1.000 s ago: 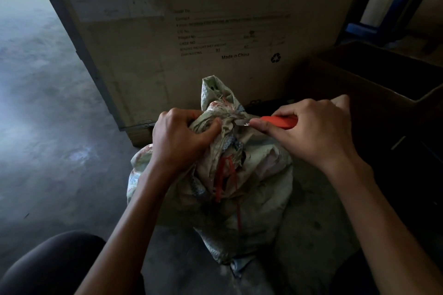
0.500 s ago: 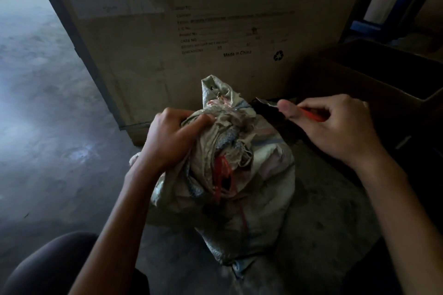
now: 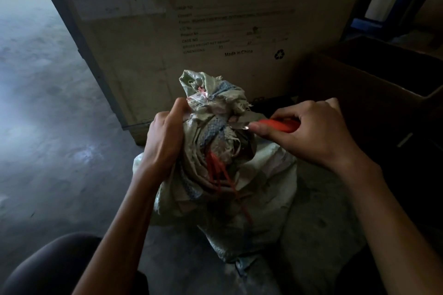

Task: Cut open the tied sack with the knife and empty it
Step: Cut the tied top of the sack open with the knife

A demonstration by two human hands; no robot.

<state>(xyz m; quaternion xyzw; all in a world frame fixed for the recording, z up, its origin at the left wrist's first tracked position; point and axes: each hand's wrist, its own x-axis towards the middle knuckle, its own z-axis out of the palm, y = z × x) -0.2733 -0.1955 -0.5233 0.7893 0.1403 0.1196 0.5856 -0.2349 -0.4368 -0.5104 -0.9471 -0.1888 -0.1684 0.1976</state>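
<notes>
Moved knife point(image 3: 275, 124) back onto tied neck of woven sack point(image 3: 223, 170); right hand point(image 3: 309, 134) clamps handle, left hand point(image 3: 165, 136) fists neck. Cutting step; needs slicing the tie next

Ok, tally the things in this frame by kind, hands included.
Hands: 2, left hand, right hand
Sacks: 1, woven sack
Knives: 1, red-handled knife
Cardboard boxes: 2, FiberHome carton, open box
Total: 6
</notes>
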